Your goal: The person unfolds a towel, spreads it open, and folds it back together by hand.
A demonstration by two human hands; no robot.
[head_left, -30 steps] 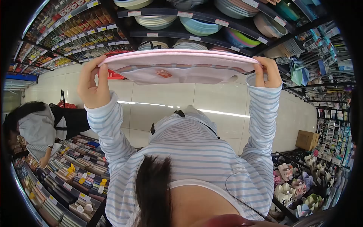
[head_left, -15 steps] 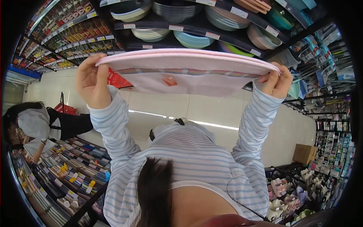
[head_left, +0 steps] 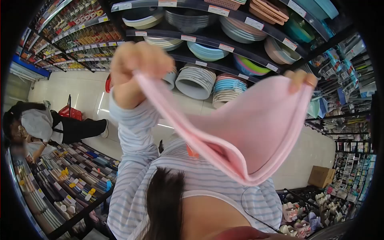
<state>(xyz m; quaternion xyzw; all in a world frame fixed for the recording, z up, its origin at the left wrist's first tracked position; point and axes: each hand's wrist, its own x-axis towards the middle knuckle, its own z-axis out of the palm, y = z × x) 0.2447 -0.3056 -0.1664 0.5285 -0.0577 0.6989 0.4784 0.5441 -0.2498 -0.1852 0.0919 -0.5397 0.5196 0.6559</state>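
Observation:
A soft pink towel (head_left: 268, 124), folded in layers, hangs in a sagging V between my two hands in front of my chest. My left hand (head_left: 140, 66), blurred and closed, grips one upper corner. The opposite corner is pinched by my right hand (head_left: 300, 79), whose fingers curl over the edge while the rest hides behind the cloth. Near the towel's lower left edge shows a small orange-red tag (head_left: 192, 151). Part of my striped shirt and right arm is covered by the towel.
Shelves ahead hold stacked basins (head_left: 242, 30) and white buckets (head_left: 195, 82). Bottles line the left shelves. A person (head_left: 44, 124) leans over a shelf of folded goods (head_left: 76, 176), near a red basket (head_left: 71, 112). A cardboard box (head_left: 321, 176) and slippers (head_left: 304, 218) are at right.
The towel was stretched nearly straight across; now its middle droops toward me. My left hand has moved inward to the right, while my right hand stays near its place.

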